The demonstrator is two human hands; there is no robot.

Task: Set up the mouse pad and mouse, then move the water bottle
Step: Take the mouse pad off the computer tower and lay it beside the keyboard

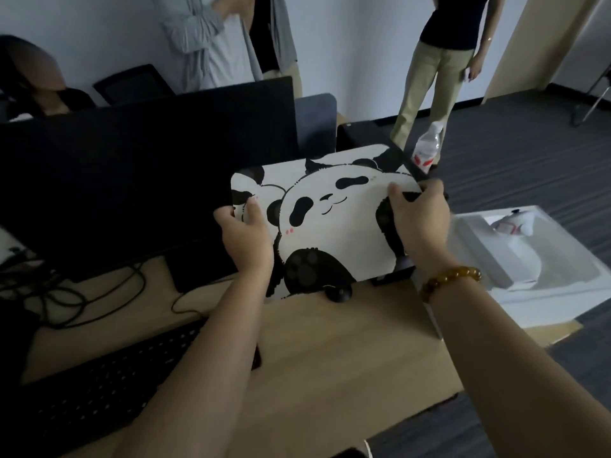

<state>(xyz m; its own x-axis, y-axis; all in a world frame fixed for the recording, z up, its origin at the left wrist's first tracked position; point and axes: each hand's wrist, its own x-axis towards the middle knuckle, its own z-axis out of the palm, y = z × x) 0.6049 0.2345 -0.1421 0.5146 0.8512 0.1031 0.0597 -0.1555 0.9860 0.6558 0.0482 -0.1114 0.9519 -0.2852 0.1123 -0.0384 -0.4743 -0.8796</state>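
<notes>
Panda-printed white rectangular mouse pad (334, 219) is held above the wooden desk (330, 352), left hand (246, 239) and right hand (420, 223) pinching opposite edges (thumbs on top); black mouse (338, 294) lies just below

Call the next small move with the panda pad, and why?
Probably lower the mouse pad flat onto the bare desk right of the keyboard. The left hand and right hand grip its side edges and it is tilted, off the wood. The mouse lies under its near edge, so keep clear of it.
</notes>
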